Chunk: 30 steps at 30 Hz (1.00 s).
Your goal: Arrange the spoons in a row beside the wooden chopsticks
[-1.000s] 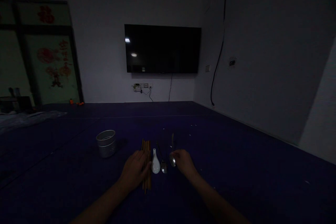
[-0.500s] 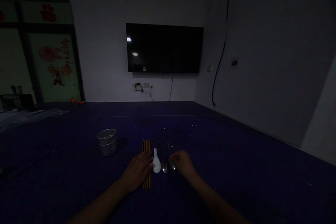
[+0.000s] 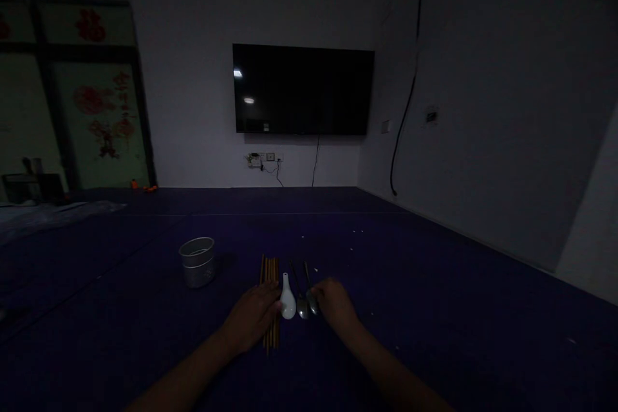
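Several chopsticks (image 3: pixel 271 333) lie side by side on the dark blue surface. Flat across them rests my left hand (image 3: pixel 255 310), its fingers stretched out and its thumb near a white ceramic spoon (image 3: pixel 288 304). To the right of that lies a metal spoon (image 3: pixel 302 308), bowl toward me. A second metal spoon (image 3: pixel 313 302) lies close beside it, and my right hand (image 3: pixel 335 301) pinches its right side near the neck; the fingertips are partly hidden in the dark.
A grey metal cup (image 3: pixel 197 264) with holes low in its side stands to the left. Small white scraps dot the blue surface (image 3: pixel 434 335). Clear plastic sheeting (image 3: pixel 62 215) lies at the far left. A television (image 3: pixel 304 90) hangs on the back wall.
My right hand has shifted the right metal spoon slightly left, closer to the other metal spoon. My left hand has stayed on the chopsticks.
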Motion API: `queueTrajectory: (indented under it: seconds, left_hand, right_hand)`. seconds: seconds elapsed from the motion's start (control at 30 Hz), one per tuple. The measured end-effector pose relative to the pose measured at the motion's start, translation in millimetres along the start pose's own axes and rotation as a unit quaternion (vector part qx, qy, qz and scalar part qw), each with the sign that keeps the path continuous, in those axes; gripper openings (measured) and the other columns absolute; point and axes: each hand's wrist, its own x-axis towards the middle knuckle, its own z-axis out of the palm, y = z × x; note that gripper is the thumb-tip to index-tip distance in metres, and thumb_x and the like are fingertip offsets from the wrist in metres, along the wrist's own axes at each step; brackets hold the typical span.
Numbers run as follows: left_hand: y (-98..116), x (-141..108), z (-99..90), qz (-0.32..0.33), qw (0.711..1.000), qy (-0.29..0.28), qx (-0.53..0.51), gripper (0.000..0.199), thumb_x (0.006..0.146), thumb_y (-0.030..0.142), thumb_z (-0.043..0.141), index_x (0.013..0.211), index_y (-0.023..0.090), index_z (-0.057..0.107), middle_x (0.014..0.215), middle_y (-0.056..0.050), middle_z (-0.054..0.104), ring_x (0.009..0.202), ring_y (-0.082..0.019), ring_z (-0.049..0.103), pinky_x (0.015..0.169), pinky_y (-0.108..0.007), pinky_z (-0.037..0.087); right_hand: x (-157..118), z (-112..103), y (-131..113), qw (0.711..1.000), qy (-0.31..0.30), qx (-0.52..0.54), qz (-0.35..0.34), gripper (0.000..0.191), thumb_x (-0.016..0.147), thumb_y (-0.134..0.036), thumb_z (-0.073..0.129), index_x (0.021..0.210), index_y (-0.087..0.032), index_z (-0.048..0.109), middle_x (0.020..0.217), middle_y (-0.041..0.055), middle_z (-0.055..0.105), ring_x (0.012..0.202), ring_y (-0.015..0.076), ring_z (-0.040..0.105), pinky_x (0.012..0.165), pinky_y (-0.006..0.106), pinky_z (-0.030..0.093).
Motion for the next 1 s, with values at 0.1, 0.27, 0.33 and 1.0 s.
queueTrajectory:
  seconds: [0.1,0.27,0.33,1.0]
  left_hand:
    - [1.5,0.2,-0.6,0.001,1.0,0.021,-0.004,0.043,0.097,0.041,0.03,0.122,0.021,0.059,0.132,-0.009,0.057,0.122,-0.02,0.052,0.102,-0.04,0.043]
    - [4.5,1.5,-2.3,-0.006,0.999,0.035,-0.009,0.041,0.097,0.038,0.029,0.115,0.02,0.061,0.125,-0.008,0.062,0.116,-0.018,0.056,0.099,-0.035,0.045]
    - [5.3,2.3,-2.3,-0.012,0.999,0.041,-0.014,0.04,0.097,0.037,0.029,0.112,0.02,0.062,0.12,-0.008,0.064,0.111,-0.018,0.059,0.096,-0.034,0.047]
    - [7.8,3.8,-3.2,-0.1,0.993,0.062,0.009,0.045,0.097,0.04,0.023,0.092,0.02,0.063,0.098,-0.008,0.07,0.093,-0.019,0.066,0.078,-0.031,0.052]
  right_hand:
    - [-2.7,-1.9,-4.1,1.0,-0.003,-0.019,-0.003,0.031,0.088,-0.015,0.045,0.073,-0.016,0.072,0.083,0.0107,0.07,0.077,0.0175,0.065,0.068,0.024,0.04]
    - [-9.6,-9.6,-13.2,0.999,0.001,-0.037,-0.017,0.029,0.091,-0.023,0.044,0.088,-0.017,0.072,0.096,0.0118,0.067,0.086,0.0195,0.064,0.072,0.026,0.041]
    - [-12.5,-12.9,-17.4,0.999,0.001,-0.039,-0.026,0.026,0.091,-0.026,0.046,0.094,-0.018,0.071,0.1,0.011,0.066,0.092,0.0203,0.063,0.075,0.027,0.041]
    - [-18.3,-11.4,-23.2,0.996,-0.042,-0.061,-0.045,0.029,0.092,-0.025,0.042,0.099,-0.021,0.07,0.101,0.0097,0.066,0.092,0.0199,0.064,0.075,0.027,0.042]
